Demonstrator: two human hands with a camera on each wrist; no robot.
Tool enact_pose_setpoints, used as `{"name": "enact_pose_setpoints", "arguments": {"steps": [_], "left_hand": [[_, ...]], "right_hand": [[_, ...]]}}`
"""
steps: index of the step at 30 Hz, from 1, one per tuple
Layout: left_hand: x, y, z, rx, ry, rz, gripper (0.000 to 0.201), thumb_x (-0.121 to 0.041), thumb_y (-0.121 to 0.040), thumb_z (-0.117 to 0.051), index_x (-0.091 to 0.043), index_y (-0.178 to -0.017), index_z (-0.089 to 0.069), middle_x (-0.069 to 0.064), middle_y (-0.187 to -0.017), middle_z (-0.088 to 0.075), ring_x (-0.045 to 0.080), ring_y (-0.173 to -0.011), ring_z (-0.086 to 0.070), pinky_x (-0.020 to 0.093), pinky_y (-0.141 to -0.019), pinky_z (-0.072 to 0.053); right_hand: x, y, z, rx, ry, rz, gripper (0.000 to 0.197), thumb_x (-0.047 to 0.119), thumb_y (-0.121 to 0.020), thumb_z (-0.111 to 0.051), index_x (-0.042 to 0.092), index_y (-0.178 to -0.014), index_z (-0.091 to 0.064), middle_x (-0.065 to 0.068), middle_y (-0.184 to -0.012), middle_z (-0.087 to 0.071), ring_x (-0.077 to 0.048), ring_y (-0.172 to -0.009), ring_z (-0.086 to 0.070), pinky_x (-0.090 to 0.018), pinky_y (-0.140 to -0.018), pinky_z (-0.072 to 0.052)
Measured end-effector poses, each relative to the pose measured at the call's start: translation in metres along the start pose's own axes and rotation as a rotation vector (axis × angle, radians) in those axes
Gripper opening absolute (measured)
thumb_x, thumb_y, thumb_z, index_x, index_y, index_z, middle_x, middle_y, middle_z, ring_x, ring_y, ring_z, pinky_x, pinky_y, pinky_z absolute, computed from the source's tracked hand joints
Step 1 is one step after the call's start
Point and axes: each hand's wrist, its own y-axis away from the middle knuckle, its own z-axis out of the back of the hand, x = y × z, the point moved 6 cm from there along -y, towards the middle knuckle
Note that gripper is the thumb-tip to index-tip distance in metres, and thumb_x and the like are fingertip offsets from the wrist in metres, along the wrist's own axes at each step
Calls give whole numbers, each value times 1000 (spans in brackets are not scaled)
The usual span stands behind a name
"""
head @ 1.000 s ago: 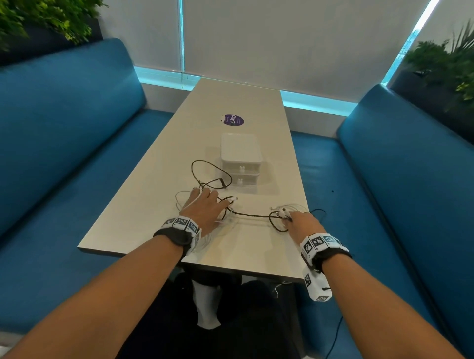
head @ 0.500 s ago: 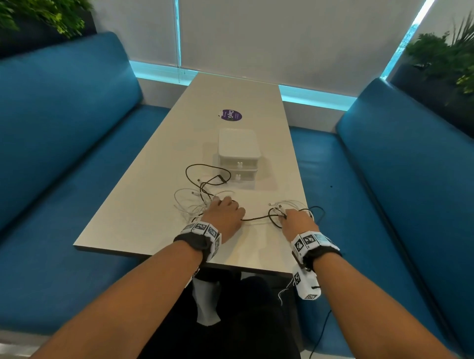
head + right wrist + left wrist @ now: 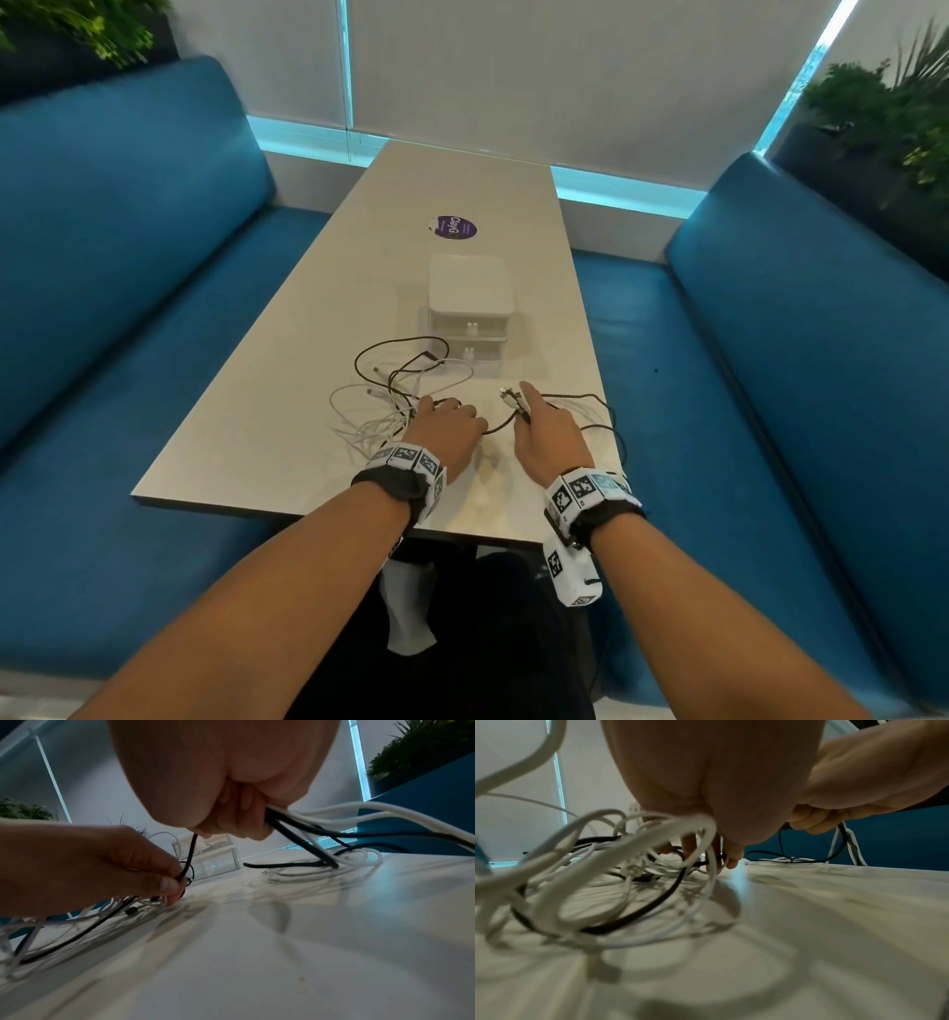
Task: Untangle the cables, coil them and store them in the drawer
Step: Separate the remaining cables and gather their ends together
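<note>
A tangle of black cable (image 3: pixel 393 345) and thin white cables (image 3: pixel 359 419) lies on the near end of the beige table (image 3: pixel 287 390). My left hand (image 3: pixel 454 411) rests over the tangle's right side and pinches a stretch of black cable (image 3: pixel 189 860) between thumb and fingers (image 3: pixel 167 884). My right hand (image 3: pixel 529 411) grips a bundle of black and white cable ends (image 3: pixel 287 821) in curled fingers, lifted just off the table. More loops (image 3: pixel 595 406) trail to its right. The white two-drawer box (image 3: pixel 470 288) stands behind the cables, both drawers closed.
A purple sticker (image 3: pixel 452 227) lies on the table beyond the box. Blue bench seats (image 3: pixel 128 308) run along both long sides of the table. Potted plants (image 3: pixel 893 103) stand behind the backrests. A cable loop (image 3: pixel 619 437) hangs near the table's right edge.
My right hand has moved left toward the left hand and lifted its cable ends. The left hand has shifted right over the tangle and curled onto the black cable.
</note>
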Motion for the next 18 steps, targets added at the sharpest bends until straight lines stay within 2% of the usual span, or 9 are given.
{"name": "enact_pose_setpoints", "arguments": {"steps": [4, 7, 11, 14, 16, 18], "left_hand": [[-1, 0, 0, 21, -42, 24, 36, -17, -94, -45, -22, -128, -55, 3, -124, -56, 28, -123, -43, 52, -104, -28], [-1, 0, -2, 26, -73, 41, 37, -20, -96, -42, -23, -131, -52, 6, -128, -54, 30, -126, -40, 51, -106, -26], [-3, -2, -2, 37, -80, 68, 38, -23, -97, -40, -24, -133, -52, 5, -130, -54, 29, -128, -39, 51, -107, -25], [-3, -4, -1, 50, -61, 85, 37, -22, -96, -42, -23, -131, -52, 4, -129, -54, 29, -128, -39, 51, -106, -25], [-4, -5, 0, 50, -35, 74, 37, -19, -95, -44, -21, -131, -53, 4, -125, -53, 29, -125, -41, 52, -104, -27], [-7, -6, 1, 40, 7, 30, 37, -14, -95, -44, -22, -130, -54, 3, -124, -51, 29, -121, -41, 52, -102, -30]], "right_hand": [[3, 5, 0, 29, -33, 50, 53, 23, -97, -44, 26, -149, -33, -14, -107, -67, -33, -100, -61, -43, -83, -52], [7, 10, 2, 61, -37, 105, 48, 20, -94, -47, 27, -142, -45, -12, -103, -70, -31, -95, -63, -40, -81, -52], [10, 11, -2, 100, -77, 110, 35, 19, -90, -47, 25, -122, -59, -12, -92, -69, -30, -86, -61, -38, -74, -51], [12, 10, -6, 84, -71, 108, 13, 17, -90, -44, 21, -96, -56, -12, -79, -64, -31, -74, -56, -34, -62, -43], [13, 8, -12, 92, -43, 111, 13, 17, -92, -44, 16, -96, -57, -14, -81, -64, -32, -74, -56, -33, -62, -40], [13, 6, -18, 117, -12, 109, 17, 18, -95, -44, 11, -100, -58, -17, -87, -66, -35, -81, -59, -34, -65, -41]]}}
